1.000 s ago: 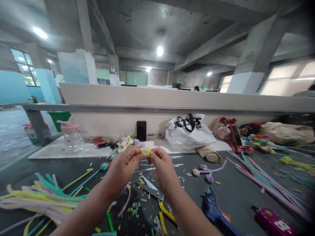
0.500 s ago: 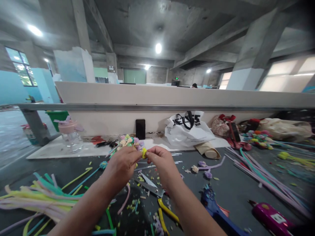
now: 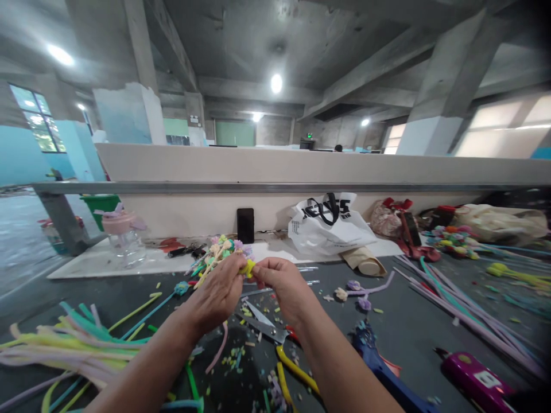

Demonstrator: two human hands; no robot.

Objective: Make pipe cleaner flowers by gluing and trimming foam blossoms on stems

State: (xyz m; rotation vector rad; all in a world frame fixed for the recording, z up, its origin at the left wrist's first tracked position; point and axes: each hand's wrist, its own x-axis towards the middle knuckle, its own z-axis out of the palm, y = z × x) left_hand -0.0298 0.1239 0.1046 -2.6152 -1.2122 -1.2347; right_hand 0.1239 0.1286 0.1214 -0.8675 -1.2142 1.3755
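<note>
My left hand (image 3: 217, 292) and my right hand (image 3: 282, 284) meet above the dark table, both pinching a small yellow pipe-cleaner piece (image 3: 248, 267) between their fingertips. Just behind them lies a bunch of finished pastel pipe-cleaner flowers (image 3: 217, 252). Below my hands, scissors with yellow handles (image 3: 275, 341) lie open on the table (image 3: 404, 327) among small coloured cuttings.
Loose pipe cleaners are heaped at the left (image 3: 64, 344) and spread at the right (image 3: 456, 310). A blue tool (image 3: 379, 361) and a magenta glue gun (image 3: 473, 376) lie at the front right. A white bag (image 3: 329, 226), a black phone (image 3: 245, 225) and a pink-lidded jar (image 3: 124, 235) stand at the back.
My hands have dropped slightly and drawn closer together. The yellow piece, earlier a spread loop, now looks smaller and more tightly folded between my fingertips.
</note>
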